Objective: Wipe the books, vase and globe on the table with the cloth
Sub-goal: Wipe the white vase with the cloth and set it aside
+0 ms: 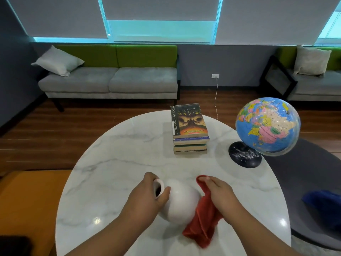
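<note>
From the head view (the only one we have), we are working at the near side of the table (120,154), with the vase (181,200) tipped over so its mouth is pointing left. Our left hand (147,193) is clasping the neck, fingers curling round the rim and thumb pressing on the shoulder. Our right hand (219,189) is clutching the cloth (203,220) and laying it against the vase's right flank, with the loose end trailing down towards us. We are judging the vase to be ceramic: stiff, breakable and slick under a dry palm, so the narrow neck is looking like the safest hold, since the round belly is offering little to catch. We cannot tell whether the belly is resting on the marble or hanging just above it. The cloth is behaving as soft and limp, bunching in folds, so it is needing a full fist rather than a pinch. As for looks, the vase is showing a glossy white, bulbous body, a short neck and a dark inside; the cloth is showing a plain red. Farther back, the books (190,130) are sitting in a neat stack, and the globe (267,124) is standing to their right on its dark base, both well apart from our hands.
</note>
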`<state>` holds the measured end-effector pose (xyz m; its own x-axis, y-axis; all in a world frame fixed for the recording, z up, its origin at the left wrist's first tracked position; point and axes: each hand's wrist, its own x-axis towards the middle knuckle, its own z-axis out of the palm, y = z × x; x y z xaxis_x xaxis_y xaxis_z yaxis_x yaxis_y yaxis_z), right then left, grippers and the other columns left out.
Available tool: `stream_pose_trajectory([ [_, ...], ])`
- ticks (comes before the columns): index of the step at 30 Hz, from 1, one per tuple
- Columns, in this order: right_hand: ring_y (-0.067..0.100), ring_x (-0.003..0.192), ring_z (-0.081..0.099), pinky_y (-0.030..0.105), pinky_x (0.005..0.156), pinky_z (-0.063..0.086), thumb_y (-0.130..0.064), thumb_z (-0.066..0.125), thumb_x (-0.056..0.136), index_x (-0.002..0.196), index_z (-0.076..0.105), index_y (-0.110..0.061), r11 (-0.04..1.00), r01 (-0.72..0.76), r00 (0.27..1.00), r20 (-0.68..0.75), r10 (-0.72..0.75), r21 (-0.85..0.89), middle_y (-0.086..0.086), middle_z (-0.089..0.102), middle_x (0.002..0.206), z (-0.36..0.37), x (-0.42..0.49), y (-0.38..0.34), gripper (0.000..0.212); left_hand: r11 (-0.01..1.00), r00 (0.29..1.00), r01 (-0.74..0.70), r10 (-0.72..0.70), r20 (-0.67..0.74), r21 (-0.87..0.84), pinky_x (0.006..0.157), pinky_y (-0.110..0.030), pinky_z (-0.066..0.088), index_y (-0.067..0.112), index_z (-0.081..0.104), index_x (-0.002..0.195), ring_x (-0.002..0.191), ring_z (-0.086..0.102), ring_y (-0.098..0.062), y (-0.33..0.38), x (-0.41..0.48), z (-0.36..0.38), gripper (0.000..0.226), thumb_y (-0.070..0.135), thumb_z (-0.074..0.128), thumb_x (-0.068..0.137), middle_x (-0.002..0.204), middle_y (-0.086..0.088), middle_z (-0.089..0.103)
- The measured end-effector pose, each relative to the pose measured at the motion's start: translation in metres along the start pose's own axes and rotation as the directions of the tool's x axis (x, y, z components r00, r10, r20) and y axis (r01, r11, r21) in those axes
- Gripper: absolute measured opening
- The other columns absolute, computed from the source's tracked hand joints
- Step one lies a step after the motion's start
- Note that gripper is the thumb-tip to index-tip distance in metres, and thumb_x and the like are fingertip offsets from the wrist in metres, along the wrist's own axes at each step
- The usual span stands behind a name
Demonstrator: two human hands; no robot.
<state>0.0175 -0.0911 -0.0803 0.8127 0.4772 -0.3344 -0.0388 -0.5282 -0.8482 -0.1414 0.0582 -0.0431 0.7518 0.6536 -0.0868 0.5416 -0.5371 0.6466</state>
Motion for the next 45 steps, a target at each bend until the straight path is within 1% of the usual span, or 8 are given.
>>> stream_pose_trajectory([
  [5, -0.006, 0.087, 0.058, 0.019, 0.079, 0.046, -0.025, 0.044, 0.101, 0.107, 0.071, -0.021, 0.983, -0.042, 0.999, 0.025, 0.039, 0.18, -0.019, 0.066, 0.099, -0.003, -0.009, -0.025, 0.027, 0.983, 0.998, -0.047, 0.055, -0.039, 0.179, 0.064, -0.025, 0.038, 0.028, 0.04, 0.103, 0.077, 0.053, -0.014, 0.003, 0.037, -0.027, 0.036, 0.051, 0.059, 0.085, 0.088, 0.008, 0.055],
  [9, 0.001, 0.093, 0.055, 0.034, 0.093, 0.047, -0.031, 0.043, 0.101, 0.105, 0.07, -0.03, 0.987, -0.053, 0.998, 0.026, 0.05, 0.152, -0.019, 0.064, 0.105, 0.0, -0.008, -0.037, 0.028, 0.949, 0.999, -0.013, 0.026, -0.037, 0.314, 0.064, -0.027, 0.043, 0.025, 0.041, 0.105, 0.079, 0.056, -0.018, 0.001, 0.073, -0.045, 0.038, 0.05, 0.06, 0.085, 0.089, 0.005, 0.053],
  [15, 0.001, 0.097, 0.053, 0.023, 0.088, 0.035, -0.03, 0.04, 0.102, 0.109, 0.068, -0.031, 0.996, 0.016, 0.998, 0.064, -0.022, 0.087, -0.02, 0.061, 0.104, 0.005, 0.006, -0.046, 0.029, 0.904, 0.999, 0.026, -0.011, -0.037, 0.427, 0.058, -0.029, 0.041, 0.019, 0.041, 0.103, 0.073, 0.054, -0.019, -0.011, 0.132, -0.064, 0.037, 0.046, 0.059, 0.087, 0.085, 0.0, 0.057],
  [24, 0.009, 0.1, 0.052, 0.024, 0.09, 0.037, -0.033, 0.04, 0.102, 0.1, 0.062, -0.04, 1.0, -0.011, 0.995, 0.099, 0.009, 0.019, -0.015, 0.058, 0.103, 0.024, 0.049, -0.051, 0.023, 0.858, 0.998, 0.061, -0.039, -0.054, 0.511, 0.054, -0.029, 0.043, 0.015, 0.042, 0.107, 0.07, 0.055, -0.02, -0.035, 0.211, -0.093, 0.04, 0.046, 0.058, 0.088, 0.081, -0.002, 0.054],
  [28, 0.007, 0.1, 0.055, 0.019, 0.074, 0.041, -0.032, 0.042, 0.101, 0.1, 0.065, -0.04, 0.998, -0.034, 0.994, 0.105, 0.029, 0.046, -0.012, 0.061, 0.111, 0.036, 0.065, -0.051, 0.025, 0.837, 0.995, 0.101, -0.082, -0.06, 0.538, 0.047, -0.028, 0.037, 0.018, 0.039, 0.104, 0.064, 0.051, -0.017, -0.043, 0.242, -0.101, 0.037, 0.046, 0.056, 0.089, 0.077, -0.001, 0.049],
  [33, 0.011, 0.113, 0.053, 0.025, 0.095, 0.039, -0.033, 0.043, 0.101, 0.11, 0.067, -0.035, 0.997, -0.066, 0.992, 0.113, 0.061, 0.037, -0.01, 0.062, 0.12, 0.049, 0.083, -0.047, 0.026, 0.8, 0.995, 0.101, -0.079, -0.064, 0.592, 0.046, -0.028, 0.038, 0.015, 0.04, 0.11, 0.063, 0.053, -0.018, -0.051, 0.283, -0.109, 0.038, 0.044, 0.056, 0.09, 0.076, -0.003, 0.051],
  [42, 0.008, 0.115, 0.054, 0.022, 0.099, 0.036, -0.032, 0.044, 0.1, 0.118, 0.066, -0.029, 0.998, -0.07, 0.993, 0.092, 0.069, 0.008, -0.01, 0.063, 0.12, 0.058, 0.102, -0.043, 0.028, 0.726, 0.998, 0.061, -0.05, -0.036, 0.685, 0.053, -0.031, 0.049, 0.014, 0.041, 0.117, 0.064, 0.057, -0.023, -0.06, 0.342, -0.123, 0.043, 0.045, 0.053, 0.091, 0.076, -0.008, 0.055],
  [45, 0.007, 0.114, 0.054, 0.021, 0.099, 0.036, -0.032, 0.044, 0.1, 0.116, 0.067, -0.03, 0.997, -0.076, 0.994, 0.085, 0.075, 0.012, -0.011, 0.063, 0.119, 0.056, 0.104, -0.044, 0.028, 0.708, 0.999, 0.046, -0.033, -0.032, 0.705, 0.051, -0.03, 0.044, 0.013, 0.042, 0.118, 0.065, 0.055, -0.022, -0.062, 0.349, -0.124, 0.043, 0.046, 0.051, 0.092, 0.075, -0.008, 0.053],
])
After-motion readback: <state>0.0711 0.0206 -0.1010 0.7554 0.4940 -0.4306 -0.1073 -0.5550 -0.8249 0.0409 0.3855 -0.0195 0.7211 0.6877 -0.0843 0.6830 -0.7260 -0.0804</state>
